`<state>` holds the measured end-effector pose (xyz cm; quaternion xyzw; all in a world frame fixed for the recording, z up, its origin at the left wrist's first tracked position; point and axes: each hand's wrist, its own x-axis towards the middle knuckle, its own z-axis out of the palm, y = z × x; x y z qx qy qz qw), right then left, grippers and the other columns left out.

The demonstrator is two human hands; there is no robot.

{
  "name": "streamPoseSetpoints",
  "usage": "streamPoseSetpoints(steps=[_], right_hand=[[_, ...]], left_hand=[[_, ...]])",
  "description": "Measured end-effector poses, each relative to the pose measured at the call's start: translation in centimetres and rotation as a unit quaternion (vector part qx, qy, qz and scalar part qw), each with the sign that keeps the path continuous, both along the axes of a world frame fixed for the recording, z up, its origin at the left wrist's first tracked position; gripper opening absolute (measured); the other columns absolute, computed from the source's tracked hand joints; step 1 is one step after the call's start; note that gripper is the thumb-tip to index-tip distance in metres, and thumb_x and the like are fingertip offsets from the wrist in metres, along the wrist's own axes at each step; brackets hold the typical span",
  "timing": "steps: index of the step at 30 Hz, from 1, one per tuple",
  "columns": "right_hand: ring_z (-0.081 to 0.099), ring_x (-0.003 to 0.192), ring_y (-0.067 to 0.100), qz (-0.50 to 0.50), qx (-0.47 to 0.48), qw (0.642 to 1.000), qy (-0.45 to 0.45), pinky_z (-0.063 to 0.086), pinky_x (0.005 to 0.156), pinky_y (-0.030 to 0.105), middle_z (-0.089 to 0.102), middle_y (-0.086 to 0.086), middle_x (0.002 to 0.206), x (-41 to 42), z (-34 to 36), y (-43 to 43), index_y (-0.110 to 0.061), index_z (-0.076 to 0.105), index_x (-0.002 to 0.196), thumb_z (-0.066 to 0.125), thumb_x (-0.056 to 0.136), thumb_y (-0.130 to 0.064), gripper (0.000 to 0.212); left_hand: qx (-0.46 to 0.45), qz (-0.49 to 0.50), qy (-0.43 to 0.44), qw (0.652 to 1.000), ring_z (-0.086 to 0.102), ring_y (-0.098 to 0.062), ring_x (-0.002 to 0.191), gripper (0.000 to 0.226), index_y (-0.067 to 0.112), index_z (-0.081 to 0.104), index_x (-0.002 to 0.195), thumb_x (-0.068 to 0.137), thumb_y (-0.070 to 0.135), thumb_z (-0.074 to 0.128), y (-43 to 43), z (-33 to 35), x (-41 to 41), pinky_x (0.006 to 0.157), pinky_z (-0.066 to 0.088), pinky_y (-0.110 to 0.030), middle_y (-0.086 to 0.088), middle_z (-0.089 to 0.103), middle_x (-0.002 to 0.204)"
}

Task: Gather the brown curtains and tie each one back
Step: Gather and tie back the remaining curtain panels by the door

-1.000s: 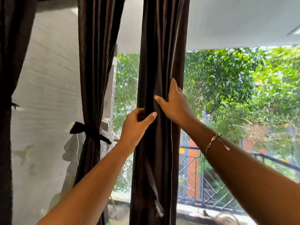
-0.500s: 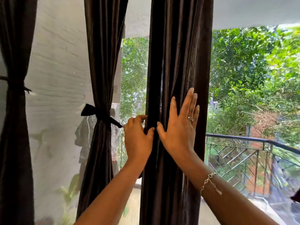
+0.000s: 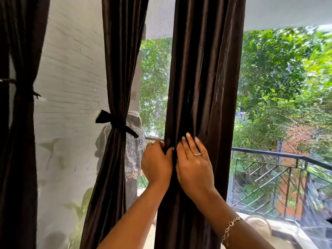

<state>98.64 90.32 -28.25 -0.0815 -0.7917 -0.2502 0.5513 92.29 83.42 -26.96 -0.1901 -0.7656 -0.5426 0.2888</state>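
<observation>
Front and centre of the head view hangs the untied curtain, a dark brown, glossy length of cloth. It falls in loose vertical folds from the top edge to the bottom edge. Both hands meet on it about halfway down.

On its left edge the left hand grips the cloth. The fingers are curled round the edge and out of sight behind it, and the thumb presses on the front. Touching that thumb, just to the right, the right hand lies on the front of the same curtain. Its fingers are nearly straight and spread a little, the tips pressing into a fold, so the hand is flat rather than clenched. A ring sits on one finger of that hand. A chain bracelet hangs at the wrist, low against the curtain's right side.

Left of the untied curtain, with a strip of daylight between, the middle curtain is gathered. It is cinched at its waist by a dark tie whose ends stick out to both sides. Further left again, at the frame's edge, the far curtain is likewise pinched in by a second tie, set higher up. A pale wall shows between those two.

Right of the untied curtain a black metal railing runs off toward the frame's edge, with green trees above and beyond it.
</observation>
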Motion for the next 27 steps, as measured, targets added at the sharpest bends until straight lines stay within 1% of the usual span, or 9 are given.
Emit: streamPoseSetpoints(steps=[3, 6, 9, 13, 16, 19, 22, 25, 27], right_hand=[[0.067, 0.094, 0.029, 0.037, -0.123, 0.99, -0.059, 0.053, 0.077, 0.034, 0.071, 0.011, 0.098, 0.2, 0.2, -0.3, -0.002, 0.063, 0.114, 0.061, 0.073, -0.01, 0.043], [0.056, 0.11, 0.029, 0.052, -0.285, 0.948, -0.129, 0.044, 0.088, 0.033, 0.059, 0.011, 0.12, 0.4, 0.4, -0.2, -0.009, 0.029, 0.143, 0.051, 0.087, -0.015, 0.06], [0.056, 0.113, 0.03, 0.082, -0.37, 0.92, -0.095, 0.044, 0.087, 0.034, 0.058, 0.013, 0.124, 0.3, 0.4, 0.2, -0.012, 0.021, 0.145, 0.049, 0.09, -0.019, 0.062], [0.058, 0.109, 0.034, 0.101, -0.412, 0.9, -0.099, 0.048, 0.088, 0.039, 0.061, 0.016, 0.119, 0.3, 0.1, 0.9, -0.009, 0.027, 0.143, 0.045, 0.093, -0.012, 0.053], [0.056, 0.108, 0.036, 0.091, -0.436, 0.887, -0.121, 0.046, 0.086, 0.039, 0.059, 0.02, 0.118, 0.3, -0.1, 1.4, -0.007, 0.019, 0.146, 0.04, 0.091, -0.001, 0.059], [0.053, 0.114, 0.038, 0.113, -0.462, 0.871, -0.12, 0.045, 0.092, 0.041, 0.055, 0.022, 0.124, 0.7, -0.4, 1.9, -0.007, 0.019, 0.146, 0.038, 0.089, 0.001, 0.061], [0.051, 0.118, 0.036, 0.13, -0.463, 0.868, -0.123, 0.044, 0.095, 0.039, 0.051, 0.019, 0.13, 1.0, -0.5, 2.1, -0.009, 0.021, 0.146, 0.038, 0.087, 0.003, 0.062], [0.049, 0.123, 0.032, 0.158, -0.463, 0.863, -0.125, 0.043, 0.098, 0.037, 0.046, 0.015, 0.139, 0.9, -0.8, 2.1, -0.014, 0.02, 0.147, 0.036, 0.087, 0.003, 0.064], [0.046, 0.126, 0.03, 0.159, -0.46, 0.862, -0.141, 0.042, 0.101, 0.037, 0.039, 0.011, 0.146, 0.8, -0.9, 2.0, -0.018, 0.014, 0.148, 0.036, 0.085, 0.007, 0.072]], left_hand=[[0.009, 0.004, -0.001, 1.0, 0.058, -0.026, 0.092, 0.016, 0.013, 0.06, 0.091, 0.084, 0.028, 0.061, -0.3, 0.0, -0.3, 0.064, 0.028, -0.029, -0.005, 0.065, 0.093], [0.025, -0.017, 0.001, 1.0, 0.059, -0.025, 0.089, 0.018, 0.014, 0.058, 0.092, 0.083, 0.028, 0.064, -0.5, -0.2, -0.3, 0.065, 0.032, -0.029, -0.004, 0.065, 0.09], [0.023, -0.058, -0.024, 0.998, 0.059, -0.025, 0.091, 0.025, 0.013, 0.056, 0.095, 0.081, 0.03, 0.067, -0.4, -0.1, -0.6, 0.074, 0.041, -0.034, -0.005, 0.063, 0.094], [0.037, -0.096, -0.037, 0.994, 0.058, -0.023, 0.082, 0.015, 0.014, 0.055, 0.086, 0.081, 0.021, 0.068, -0.3, 0.0, -0.8, 0.068, 0.038, -0.03, -0.004, 0.064, 0.088], [0.049, -0.134, -0.048, 0.989, 0.054, -0.02, 0.074, 0.015, 0.013, 0.051, 0.083, 0.081, 0.013, 0.066, -0.1, -0.4, -0.8, 0.064, 0.036, -0.028, 0.003, 0.056, 0.076], [0.07, -0.167, -0.064, 0.981, 0.052, -0.02, 0.072, 0.019, 0.01, 0.052, 0.092, 0.079, 0.004, 0.064, -0.1, -0.5, -0.9, 0.064, 0.037, -0.027, 0.004, 0.052, 0.071], [0.067, -0.21, -0.051, 0.974, 0.056, -0.016, 0.076, 0.031, 0.007, 0.057, 0.105, 0.078, 0.014, 0.07, -0.1, -0.2, -0.7, 0.066, 0.039, -0.023, 0.001, 0.058, 0.082], [0.074, -0.237, -0.024, 0.968, 0.061, -0.017, 0.079, 0.034, 0.007, 0.065, 0.096, 0.077, 0.035, 0.071, 0.2, 0.2, -0.1, 0.07, 0.048, -0.03, -0.003, 0.066, 0.086], [0.078, -0.228, -0.023, 0.97, 0.063, -0.019, 0.081, 0.03, 0.007, 0.066, 0.094, 0.078, 0.033, 0.071, 0.5, 0.7, 0.1, 0.074, 0.049, -0.032, -0.006, 0.067, 0.087]])
